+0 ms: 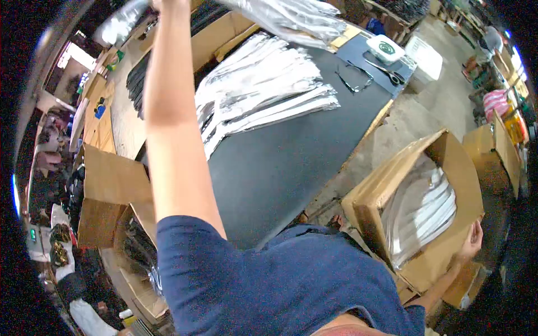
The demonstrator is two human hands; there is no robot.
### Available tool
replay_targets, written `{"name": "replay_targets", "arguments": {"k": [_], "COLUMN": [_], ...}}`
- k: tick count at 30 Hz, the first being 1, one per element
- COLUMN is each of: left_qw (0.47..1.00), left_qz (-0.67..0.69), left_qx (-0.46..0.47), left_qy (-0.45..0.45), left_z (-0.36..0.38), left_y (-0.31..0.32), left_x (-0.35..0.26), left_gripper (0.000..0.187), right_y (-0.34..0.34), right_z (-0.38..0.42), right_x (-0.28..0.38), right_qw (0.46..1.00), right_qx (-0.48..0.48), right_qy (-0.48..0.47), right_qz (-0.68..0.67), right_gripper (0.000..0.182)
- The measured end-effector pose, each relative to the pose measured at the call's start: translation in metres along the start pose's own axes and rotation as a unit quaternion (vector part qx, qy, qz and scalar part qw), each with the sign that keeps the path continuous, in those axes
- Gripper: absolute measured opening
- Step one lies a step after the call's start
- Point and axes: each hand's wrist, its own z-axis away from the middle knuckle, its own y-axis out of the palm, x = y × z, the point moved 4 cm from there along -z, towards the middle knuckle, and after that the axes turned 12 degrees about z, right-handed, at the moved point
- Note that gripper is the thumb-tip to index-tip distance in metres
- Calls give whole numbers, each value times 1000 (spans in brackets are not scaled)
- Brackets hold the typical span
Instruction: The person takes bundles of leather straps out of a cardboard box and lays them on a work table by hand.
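Note:
My left arm reaches up across the table, and my left hand [167, 3] is mostly cut off by the top edge. A clear plastic bag [120, 23] trails from its fingers, which look closed on it. Right of that arm, a plastic-wrapped bundle of white strips [291, 19] lies at the table's far end; whether it joins the bag is hidden. A larger pile of white strips [263, 84] in clear plastic is spread on the dark table. My right hand [475, 238] grips the rim of a tilted cardboard box [358, 207], which holds plastic-wrapped white strips [431, 207].
Scissors [386, 71], glasses [354, 78] and a white tub [385, 49] sit at the table's [269, 173] right end. A white bin [425, 59] stands beyond. Another open carton [115, 185] is at left. Several boxes crowd the right, with a person [492, 40] farther off.

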Motion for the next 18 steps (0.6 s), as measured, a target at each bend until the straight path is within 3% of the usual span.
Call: {"name": "replay_targets", "arguments": {"k": [2, 3, 4, 5, 6, 8, 10, 12, 13, 14, 16, 18], "left_qw": [986, 997, 993, 991, 991, 970, 973, 975, 973, 960, 945, 883], "left_qz": [-90, -82, -100, -103, -116, -116, -113, -155, -159, -194, -224, -346], "left_qx": [129, 3, 45, -76, -53, -208, -202, -161, -164, -203, -238, -317], "left_qy": [-62, -7, 33, -45, -33, -40, 10, 14, 18, 9, -11, -24], "left_z": [-37, 75, 98, 127, 136, 183, 192, 202, 206, 215, 233, 247], "left_y": [-132, -96, -129, -148, -197, -223, -280, -304, -304, -306, -306, -325], "left_x": [-20, -37, -47, -55, -62, -84, -105, -128, -137, -144, -148, -166], "left_gripper": [24, 29, 33, 41, 38, 28, 24, 23, 23, 25, 27, 42], "right_y": [0, 0, 1, 0, -1, -4, -3, -10, -12, -13, -16, -22], "right_z": [-4, -5, -8, -11, -12, -11, -11, -9, -8, -9, 1, -15], "right_x": [-5, -5, -9, -11, -11, -8, -4, -9, 3, 5, 27, -16], "right_qw": [999, 997, 997, 995, 992, 988, 983, 995, 978, 978, 980, 986], "right_qx": [-3, -14, -8, -2, 3, -5, -4, -41, -49, -47, -34, -28], "right_qy": [-15, -24, -26, -46, -66, -94, -125, -34, -143, -144, 3, -9], "right_qz": [35, 72, 70, 88, 107, 121, 131, 87, 142, 143, 196, 165], "right_gripper": [28, 28, 28, 27, 26, 26, 26, 30, 33, 33, 38, 40]}}
